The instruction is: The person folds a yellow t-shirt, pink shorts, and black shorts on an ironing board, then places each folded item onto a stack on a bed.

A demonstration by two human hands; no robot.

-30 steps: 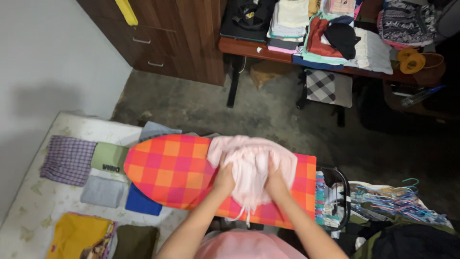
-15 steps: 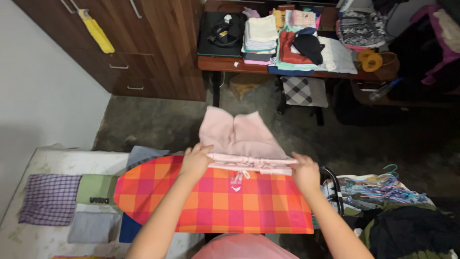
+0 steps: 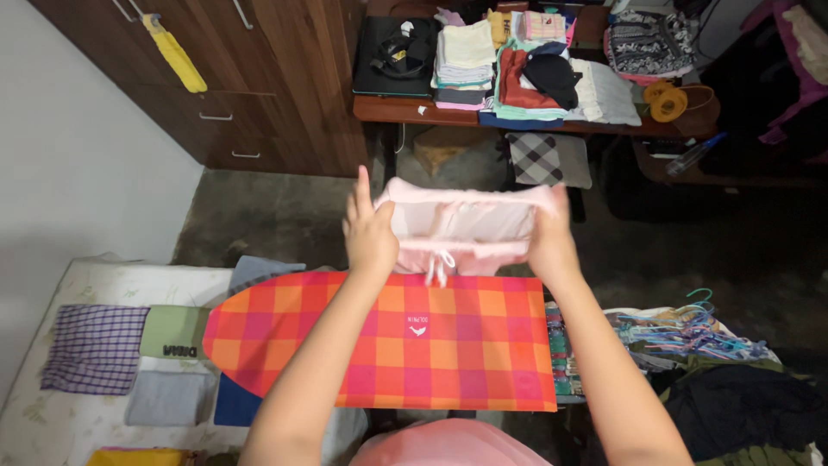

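We've got the pink shorts [image 3: 466, 231] stretched above the checked ironing board [image 3: 405, 341], left hand [image 3: 369, 235] and right hand [image 3: 550, 237] fingers clamped on opposite waistband ends.

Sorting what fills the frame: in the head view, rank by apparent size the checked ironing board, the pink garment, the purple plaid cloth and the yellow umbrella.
1. Checked ironing board
2. Pink garment, held up by both hands, nearer the camera, so perhaps flattered
3. Purple plaid cloth
4. Yellow umbrella

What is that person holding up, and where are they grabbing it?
A pink garment, lifted above the checked ironing board. The left hand grips its left edge and the right hand its right edge, stretching it open between them.
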